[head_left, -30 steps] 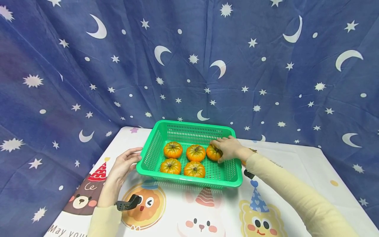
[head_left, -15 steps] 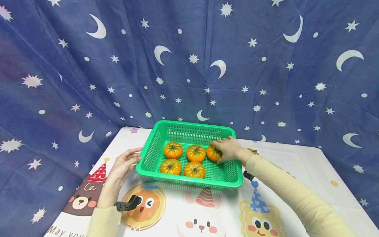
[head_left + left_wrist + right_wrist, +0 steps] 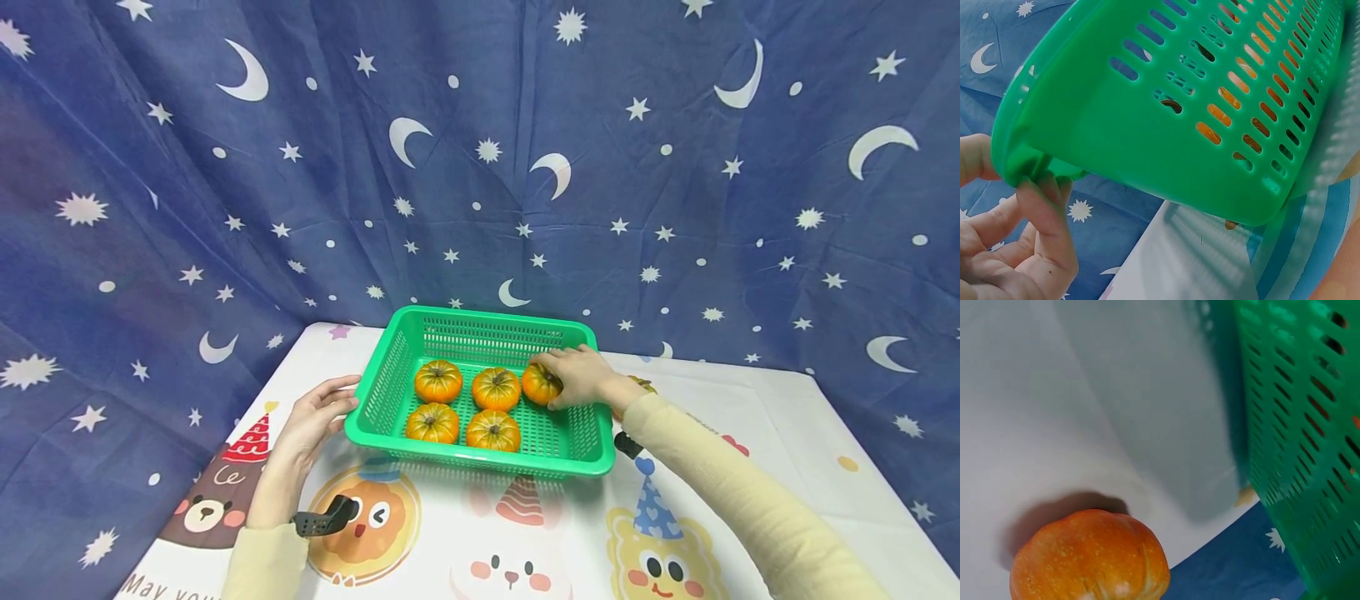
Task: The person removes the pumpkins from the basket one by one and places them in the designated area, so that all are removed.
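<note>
Head view: inside the basket (image 3: 480,454), the right hand (image 3: 579,377) grips a back-row pumpkin (image 3: 536,388). Left wrist: the left hand (image 3: 1041,250) pinches its rim (image 3: 1007,115), to steady it, I'd guess. Right wrist: another pumpkin (image 3: 1088,559) sits on the desk (image 3: 1022,425) outside the basket.

Five orange pumpkins (image 3: 496,389) sit inside a green slotted basket (image 3: 480,455).

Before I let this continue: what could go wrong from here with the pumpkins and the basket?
The right hand might knock the neighbouring pumpkin, close beside the gripped pumpkin. The loose pumpkin outside the green basket is partly hidden by the right sleeve, which could bump it. The left hand has the basket only at one end's rim, so a tug could shift it.
</note>
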Available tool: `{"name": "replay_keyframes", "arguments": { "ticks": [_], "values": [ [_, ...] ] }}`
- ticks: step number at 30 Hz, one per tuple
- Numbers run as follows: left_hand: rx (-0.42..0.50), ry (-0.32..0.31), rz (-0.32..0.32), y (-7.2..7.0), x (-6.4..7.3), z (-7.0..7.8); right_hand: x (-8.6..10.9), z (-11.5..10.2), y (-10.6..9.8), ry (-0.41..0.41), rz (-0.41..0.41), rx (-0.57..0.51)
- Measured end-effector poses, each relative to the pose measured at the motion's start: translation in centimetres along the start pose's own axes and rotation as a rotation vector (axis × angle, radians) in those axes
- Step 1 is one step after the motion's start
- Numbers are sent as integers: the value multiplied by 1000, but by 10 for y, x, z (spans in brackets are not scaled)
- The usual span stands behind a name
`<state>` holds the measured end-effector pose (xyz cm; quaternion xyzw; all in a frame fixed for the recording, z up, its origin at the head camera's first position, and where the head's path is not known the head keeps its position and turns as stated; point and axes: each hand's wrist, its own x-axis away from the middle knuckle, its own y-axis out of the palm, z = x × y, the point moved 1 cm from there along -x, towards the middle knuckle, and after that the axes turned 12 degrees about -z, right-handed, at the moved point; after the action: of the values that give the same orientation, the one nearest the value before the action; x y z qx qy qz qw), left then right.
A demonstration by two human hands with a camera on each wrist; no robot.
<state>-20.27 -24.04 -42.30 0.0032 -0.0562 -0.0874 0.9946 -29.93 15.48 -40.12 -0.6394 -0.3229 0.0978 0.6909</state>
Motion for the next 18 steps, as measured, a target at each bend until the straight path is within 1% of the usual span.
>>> {"name": "replay_keyframes", "arguments": {
  "ticks": [10, 18],
  "values": [
    [4, 8, -8, -1, 0, -1, 4, 0, -14, -57, 38, -138],
    [6, -3, -3, 0, 1, 1, 14, -3, -27, -67, 80, -147]
  ]
}}
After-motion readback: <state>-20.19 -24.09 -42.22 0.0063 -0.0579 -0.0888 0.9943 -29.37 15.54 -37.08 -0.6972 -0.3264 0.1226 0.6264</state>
